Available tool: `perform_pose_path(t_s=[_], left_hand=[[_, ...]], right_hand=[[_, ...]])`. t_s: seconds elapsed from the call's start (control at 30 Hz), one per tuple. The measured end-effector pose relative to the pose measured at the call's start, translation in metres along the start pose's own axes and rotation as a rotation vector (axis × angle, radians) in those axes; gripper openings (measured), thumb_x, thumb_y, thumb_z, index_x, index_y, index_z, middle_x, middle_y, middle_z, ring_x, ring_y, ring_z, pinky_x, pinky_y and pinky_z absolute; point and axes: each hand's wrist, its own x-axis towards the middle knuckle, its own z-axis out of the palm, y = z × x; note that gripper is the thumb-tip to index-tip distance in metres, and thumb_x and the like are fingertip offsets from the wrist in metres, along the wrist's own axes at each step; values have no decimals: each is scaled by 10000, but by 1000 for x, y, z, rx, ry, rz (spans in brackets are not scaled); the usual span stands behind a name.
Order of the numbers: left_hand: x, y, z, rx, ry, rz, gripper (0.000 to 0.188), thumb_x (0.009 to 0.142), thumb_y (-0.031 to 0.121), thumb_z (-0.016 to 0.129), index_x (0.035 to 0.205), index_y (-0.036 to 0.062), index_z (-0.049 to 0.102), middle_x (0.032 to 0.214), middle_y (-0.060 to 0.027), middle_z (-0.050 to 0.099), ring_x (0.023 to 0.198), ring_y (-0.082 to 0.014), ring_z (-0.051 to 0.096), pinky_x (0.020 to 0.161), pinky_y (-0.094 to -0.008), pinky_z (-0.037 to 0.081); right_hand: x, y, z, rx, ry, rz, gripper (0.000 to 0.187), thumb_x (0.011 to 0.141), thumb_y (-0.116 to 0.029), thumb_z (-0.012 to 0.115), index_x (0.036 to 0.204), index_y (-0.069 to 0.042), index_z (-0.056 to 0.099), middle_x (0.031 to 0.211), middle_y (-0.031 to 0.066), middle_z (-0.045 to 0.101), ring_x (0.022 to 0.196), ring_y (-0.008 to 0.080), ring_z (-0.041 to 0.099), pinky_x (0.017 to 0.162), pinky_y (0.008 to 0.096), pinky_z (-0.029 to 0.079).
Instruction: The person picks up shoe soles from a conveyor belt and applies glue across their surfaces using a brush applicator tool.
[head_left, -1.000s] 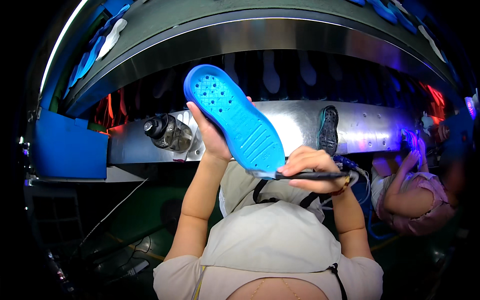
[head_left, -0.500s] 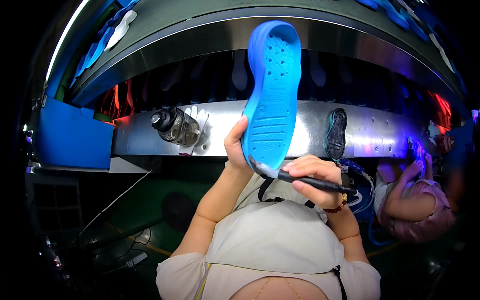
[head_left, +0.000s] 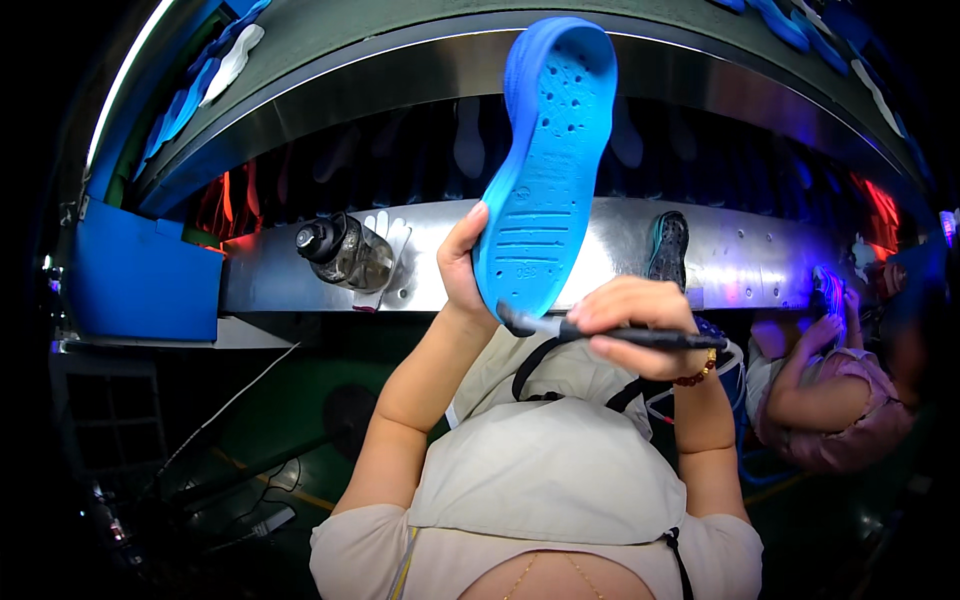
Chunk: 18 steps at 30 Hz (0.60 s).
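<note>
A bright blue shoe sole (head_left: 548, 200), with a raised rim, several small holes at its far end and grooves lower down, is held up in front of me. Closed on its left edge near the lower end is my left hand (head_left: 462, 268), the thumb on the rim. My right hand (head_left: 642, 318) grips a black-handled brush (head_left: 660, 338), fingers wrapped round the handle. The brush's dark tip (head_left: 514, 320) meets the near end of the sole at the rim. Part of my left hand's fingers is hidden behind the sole.
A steel bench (head_left: 440, 250) holds a dark bottle (head_left: 345, 250) beside a white glove (head_left: 395, 235), and a dark sole (head_left: 670, 248). Behind it runs a green conveyor belt (head_left: 330, 45) bearing blue and white soles. A co-worker (head_left: 820, 400) sits at the right; a blue box (head_left: 150, 270) stands left.
The sole has risen slightly and tilted, its far end shifting to the right. The right hand has turned, bringing the brush nearer level, its tip still at the sole's near end.
</note>
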Motion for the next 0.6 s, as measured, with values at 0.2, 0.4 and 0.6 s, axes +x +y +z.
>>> perform_pose_path(t_s=[0.2,0.4,0.6], left_hand=[[8,8,5,-12,-4,-119,479,861,304,389,1151,-72,458,1061,-211,566,919,-283,593,835,-384,470],[15,10,-7,-93,-8,-464,484,850,291,426,1157,-82,457,1087,-219,552,950,-304,582,854,-404,462],[11,15,11,365,60,-751,522,800,290,538,1194,-39,443,1101,-208,534,954,-280,569,840,-375,456]], right_hand=[[2,1,-2,-60,-11,-10,172,654,-7,670,819,0,623,844,122,642,811,243,622,750,321,473],[3,-19,0,-69,-230,-59,195,649,-10,690,832,-33,626,856,106,650,805,242,630,699,316,484],[0,-12,-19,-126,-414,35,230,674,-7,683,897,-34,635,906,112,648,816,241,637,710,316,503]])
